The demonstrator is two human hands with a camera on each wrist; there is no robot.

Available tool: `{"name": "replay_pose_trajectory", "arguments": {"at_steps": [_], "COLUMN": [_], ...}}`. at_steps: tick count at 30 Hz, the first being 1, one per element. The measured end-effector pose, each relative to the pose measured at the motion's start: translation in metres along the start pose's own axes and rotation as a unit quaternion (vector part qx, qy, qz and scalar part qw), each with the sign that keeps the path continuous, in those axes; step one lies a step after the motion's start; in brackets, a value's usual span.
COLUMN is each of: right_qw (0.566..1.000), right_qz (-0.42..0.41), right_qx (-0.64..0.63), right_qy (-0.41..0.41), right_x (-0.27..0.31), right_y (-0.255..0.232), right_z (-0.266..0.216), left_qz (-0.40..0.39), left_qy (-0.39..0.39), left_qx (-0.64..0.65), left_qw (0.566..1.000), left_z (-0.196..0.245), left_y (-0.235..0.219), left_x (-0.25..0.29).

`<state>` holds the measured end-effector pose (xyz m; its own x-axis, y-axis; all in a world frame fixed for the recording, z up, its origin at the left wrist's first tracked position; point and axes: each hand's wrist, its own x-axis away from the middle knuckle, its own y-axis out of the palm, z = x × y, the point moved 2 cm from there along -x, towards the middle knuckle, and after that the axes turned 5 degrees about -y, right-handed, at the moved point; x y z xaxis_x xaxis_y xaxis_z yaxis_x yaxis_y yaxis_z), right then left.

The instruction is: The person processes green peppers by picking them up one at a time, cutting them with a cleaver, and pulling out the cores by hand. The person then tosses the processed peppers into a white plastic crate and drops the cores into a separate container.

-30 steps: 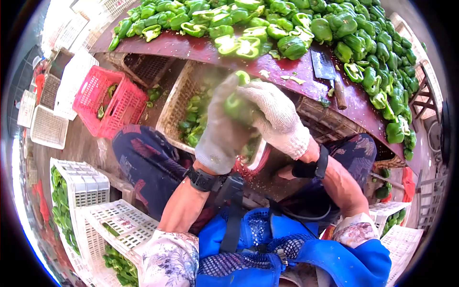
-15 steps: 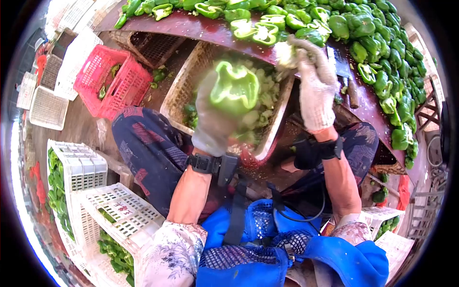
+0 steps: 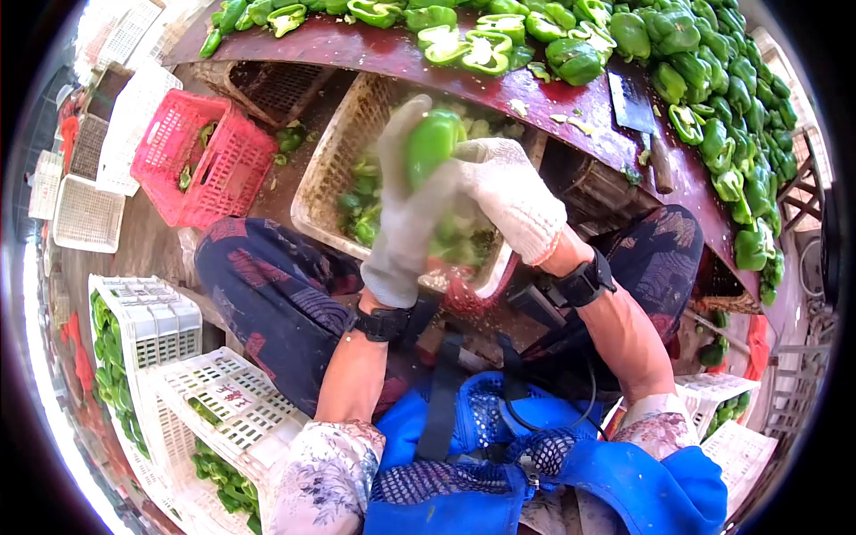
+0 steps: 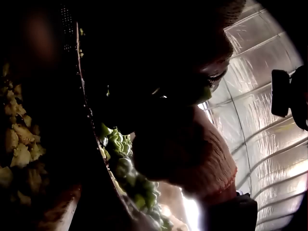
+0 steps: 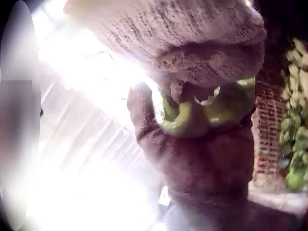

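Note:
In the head view my gloved left hand (image 3: 401, 209) holds a green bell pepper (image 3: 432, 147) over a dirty plastic crate (image 3: 312, 192), its smooth outer skin facing up. My gloved right hand (image 3: 517, 192) meets the pepper from the right, fingers curled at its edge. From the right wrist the bell pepper (image 5: 228, 113) shows a cut, hollow side, with the left hand (image 5: 207, 159) cupped beneath and the right hand's fingers (image 5: 178, 86) reaching into the hollow. Motion blurs the left hand. The left wrist view is mostly dark, showing a glove (image 4: 207, 149).
Whole and halved green peppers (image 3: 678, 53) heap on the dark red table (image 3: 535, 94). A cleaver (image 3: 633, 102) lies near its edge. Pepper scraps fill part of the crate between the knees. A pink crate (image 3: 232, 169) stands left; white crates (image 3: 241, 401) with peppers stand lower left.
Half a second ago the right hand was apart at the table edge with pale bits in its fingers; now it is back at the pepper. The pepper's hollow no longer faces the head camera.

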<state>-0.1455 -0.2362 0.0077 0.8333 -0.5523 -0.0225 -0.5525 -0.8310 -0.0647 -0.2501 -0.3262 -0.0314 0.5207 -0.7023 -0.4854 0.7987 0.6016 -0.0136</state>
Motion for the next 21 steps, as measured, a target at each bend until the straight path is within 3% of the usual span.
{"name": "replay_pose_trajectory", "arguments": {"at_steps": [1, 2, 5, 7, 8, 11, 12, 13, 15, 16, 17, 18, 19, 21], "right_qw": [0.999, 0.995, 0.999, 0.998, 0.993, 0.998, 0.999, 0.998, 0.995, 0.992, 0.985, 0.993, 0.997, 0.987], "right_qz": [0.026, 0.052, 0.034, -0.02, 0.001, 0.059, 0.051, 0.044, 0.092, 0.123, 0.155, 0.103, 0.053, -0.02], "right_qx": [-0.035, -0.071, -0.001, 0.054, 0.082, -0.009, -0.004, 0.0, 0.04, -0.014, -0.069, -0.021, -0.018, 0.059], "right_qy": [0.019, 0.038, 0.017, 0.029, 0.081, -0.017, 0.018, 0.055, 0.03, -0.001, -0.035, 0.052, 0.056, 0.148], "right_x": [0.003, 0.007, 0.01, 0.008, 0.008, 0.004, 0.005, 0.006, 0.001, 0.0, -0.002, 0.0, 0.003, 0.012], "right_y": [0.001, 0.004, -0.001, -0.005, -0.004, 0.0, -0.006, -0.014, -0.036, -0.037, -0.039, -0.046, -0.043, -0.034], "right_z": [-0.001, -0.002, 0.005, 0.007, -0.001, 0.011, 0.012, 0.006, -0.002, 0.003, 0.005, 0.005, -0.003, -0.024], "left_qz": [-0.021, -0.019, 0.004, 0.077, 0.123, 0.025, 0.039, 0.049, 0.069, 0.072, 0.07, 0.067, 0.061, -0.002], "left_qy": [-0.01, -0.021, -0.094, -0.171, -0.189, -0.28, -0.292, -0.279, -0.251, -0.238, -0.179, -0.117, -0.056, 0.011], "left_qx": [-0.029, 0.029, 0.097, 0.208, 0.244, 0.294, 0.355, 0.323, 0.258, 0.151, 0.082, 0.014, -0.054, -0.2], "left_qw": [0.999, 0.999, 0.991, 0.96, 0.943, 0.913, 0.887, 0.903, 0.93, 0.957, 0.978, 0.991, 0.995, 0.98], "left_z": [0.012, 0.001, 0.005, 0.005, 0.003, -0.008, -0.01, -0.004, 0.004, 0.003, 0.0, -0.004, -0.004, 0.009], "left_y": [0.003, 0.002, 0.008, 0.016, 0.02, 0.006, 0.007, 0.009, 0.01, 0.005, 0.003, 0.002, 0.003, -0.002], "left_x": [0.0, 0.0, 0.007, 0.007, 0.007, 0.009, 0.011, 0.009, 0.006, 0.007, 0.006, 0.005, 0.004, -0.003]}}
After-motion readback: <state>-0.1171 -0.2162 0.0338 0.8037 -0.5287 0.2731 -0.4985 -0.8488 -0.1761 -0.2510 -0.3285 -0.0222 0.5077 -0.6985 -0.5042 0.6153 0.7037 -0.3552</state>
